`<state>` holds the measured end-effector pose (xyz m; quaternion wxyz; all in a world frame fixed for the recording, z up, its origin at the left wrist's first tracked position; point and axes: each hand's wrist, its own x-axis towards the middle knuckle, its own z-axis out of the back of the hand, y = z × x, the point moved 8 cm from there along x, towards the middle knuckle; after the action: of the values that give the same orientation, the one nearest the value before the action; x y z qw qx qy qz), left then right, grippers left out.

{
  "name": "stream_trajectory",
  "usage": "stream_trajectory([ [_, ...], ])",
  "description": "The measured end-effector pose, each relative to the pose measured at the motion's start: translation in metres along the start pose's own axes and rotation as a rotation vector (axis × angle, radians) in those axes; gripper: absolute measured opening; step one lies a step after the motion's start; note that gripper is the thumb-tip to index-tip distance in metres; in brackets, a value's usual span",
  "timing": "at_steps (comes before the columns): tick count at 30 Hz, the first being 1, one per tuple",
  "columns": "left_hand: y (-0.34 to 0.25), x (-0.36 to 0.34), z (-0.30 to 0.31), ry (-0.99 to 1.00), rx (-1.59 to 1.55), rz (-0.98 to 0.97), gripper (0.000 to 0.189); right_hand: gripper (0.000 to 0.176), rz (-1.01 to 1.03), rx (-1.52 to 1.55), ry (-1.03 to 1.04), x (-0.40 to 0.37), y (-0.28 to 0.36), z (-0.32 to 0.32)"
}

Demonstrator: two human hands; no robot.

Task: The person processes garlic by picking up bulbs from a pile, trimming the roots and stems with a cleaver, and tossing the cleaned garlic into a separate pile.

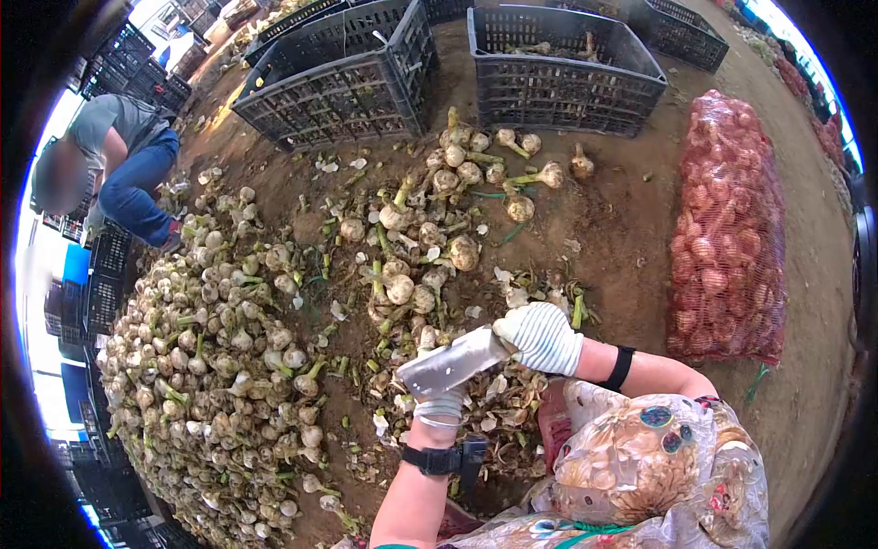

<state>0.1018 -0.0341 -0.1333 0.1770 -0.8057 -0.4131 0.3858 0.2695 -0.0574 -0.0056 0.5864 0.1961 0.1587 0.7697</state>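
Note:
My right hand (pixel 540 337), in a striped white glove, is closed around the handle of a cleaver (pixel 455 361). Its broad blade points left and covers most of my left hand (pixel 441 404). That hand wears a white glove too; only its wrist end shows, the fingers hidden behind the blade. A pale piece of garlic (pixel 426 339) shows just above the blade's upper edge. Beyond it, loose garlic bulbs (pixel 400 289) with cut stems lie on the dirt. Trimmed stalks and papery skins (pixel 498 412) are scattered below my hands.
A large heap of garlic (pixel 215 366) spreads on the left. A full red mesh sack (pixel 727 238) lies at the right. Black plastic crates (pixel 343 96) and another crate (pixel 567 87) stand ahead. A person (pixel 133 169) bends over at the far left.

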Motion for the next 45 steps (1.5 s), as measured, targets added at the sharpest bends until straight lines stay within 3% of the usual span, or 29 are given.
stream_trajectory([
  [5,-0.029,-0.021,-0.048,-0.075,0.050,0.113,0.028,0.019,-0.105,0.102,-0.016,-0.009,-0.042,-0.024],
  [6,-0.035,-0.020,-0.046,-0.148,-0.104,0.214,0.021,0.025,-0.419,0.096,0.102,-0.019,-0.072,-0.036],
  [7,-0.058,-0.017,-0.050,-0.195,-0.048,0.120,0.023,0.028,-0.597,0.052,0.128,-0.036,-0.092,-0.031],
  [8,-0.108,-0.021,-0.071,-0.032,0.190,-0.059,0.026,0.028,-0.574,0.001,0.095,-0.044,-0.105,-0.023],
  [11,-0.257,-0.031,-0.054,-0.112,-0.242,-0.475,0.040,0.025,-0.596,0.088,-0.042,-0.063,-0.115,-0.019],
  [13,-0.305,-0.038,-0.025,-0.233,-0.355,-0.716,0.048,0.024,-0.592,0.045,-0.075,-0.062,-0.121,-0.023],
  [14,-0.297,-0.040,-0.032,-0.356,-0.143,-0.779,0.066,0.025,-0.566,0.062,-0.045,-0.056,-0.119,-0.022],
  [15,-0.283,-0.008,-0.005,-0.293,0.164,-0.676,0.059,0.026,-0.548,0.086,-0.013,-0.052,-0.112,-0.023],
  [16,-0.250,-0.015,-0.016,-0.473,0.838,-0.684,0.052,0.028,-0.567,0.210,-0.056,-0.051,-0.107,-0.024],
  [17,-0.217,0.009,-0.023,-0.303,1.057,-0.710,0.052,0.029,-0.513,0.169,-0.013,-0.051,-0.105,-0.028],
  [18,-0.181,0.030,-0.030,-0.119,1.242,-0.761,0.053,0.031,-0.551,0.028,0.188,-0.043,-0.091,-0.020],
  [19,-0.158,0.044,-0.017,-0.396,1.898,-0.306,0.065,0.032,-0.522,0.014,0.133,-0.046,-0.094,-0.021],
  [20,-0.133,0.059,-0.003,-0.318,2.074,-0.227,0.071,0.035,-0.499,0.002,0.081,-0.056,-0.095,-0.028],
  [21,-0.113,0.066,-0.003,-0.261,2.280,-0.618,0.064,0.036,-0.530,-0.007,0.162,-0.059,-0.092,-0.026],
  [23,-0.109,0.071,-0.008,-0.351,2.316,-0.107,0.052,0.035,-0.536,0.033,0.106,-0.072,-0.095,-0.030],
  [25,-0.095,0.086,-0.002,-0.246,2.414,0.043,0.043,0.036,-0.571,0.075,0.194,-0.080,-0.100,-0.036],
  [26,-0.088,0.089,-0.005,-0.154,2.445,-0.041,0.032,0.036,-0.582,0.067,0.192,-0.082,-0.101,-0.034],
  [29,-0.071,0.082,-0.001,-0.015,2.466,-0.106,0.031,0.037,-0.581,0.046,0.152,-0.078,-0.100,-0.029],
  [30,-0.070,0.084,0.023,-0.081,2.265,-0.040,0.029,0.036,-0.564,0.039,0.120,-0.075,-0.098,-0.024],
  [31,-0.057,0.088,0.068,-0.059,1.307,-0.111,0.026,0.036,-0.550,0.046,0.099,-0.073,-0.093,-0.024],
  [32,-0.052,0.068,0.070,-0.042,0.836,0.008,0.026,0.036,-0.565,0.068,0.099,-0.072,-0.093,-0.025],
  [34,-0.066,-0.004,0.009,-0.005,0.438,0.128,0.047,0.034,-0.571,0.116,0.075,-0.068,-0.093,-0.028],
  [35,-0.060,0.002,0.026,0.146,0.460,0.000,0.052,0.032,-0.559,0.134,0.051,-0.066,-0.093,-0.029],
  [36,-0.064,-0.009,0.018,0.064,0.440,0.058,0.054,0.031,-0.551,0.156,0.064,-0.064,-0.088,-0.033],
  [38,-0.082,-0.009,-0.023,0.134,0.406,-0.063,0.052,0.030,-0.531,0.187,0.088,-0.049,-0.082,-0.022],
  [41,-0.073,0.018,-0.004,0.127,0.290,-0.075,0.050,0.020,-0.346,0.322,-0.139,-0.025,-0.055,-0.004],
  [42,-0.080,0.004,-0.020,0.111,0.415,-0.078,0.048,0.019,-0.246,0.292,-0.087,-0.016,-0.033,0.013],
  [43,-0.081,-0.002,-0.036,0.216,0.302,-0.120,0.044,0.019,-0.151,0.263,-0.036,-0.007,-0.012,0.031],
  [45,-0.056,-0.007,-0.014,0.481,0.890,-0.033,0.046,0.017,0.023,0.253,-0.042,0.005,0.019,0.048],
])
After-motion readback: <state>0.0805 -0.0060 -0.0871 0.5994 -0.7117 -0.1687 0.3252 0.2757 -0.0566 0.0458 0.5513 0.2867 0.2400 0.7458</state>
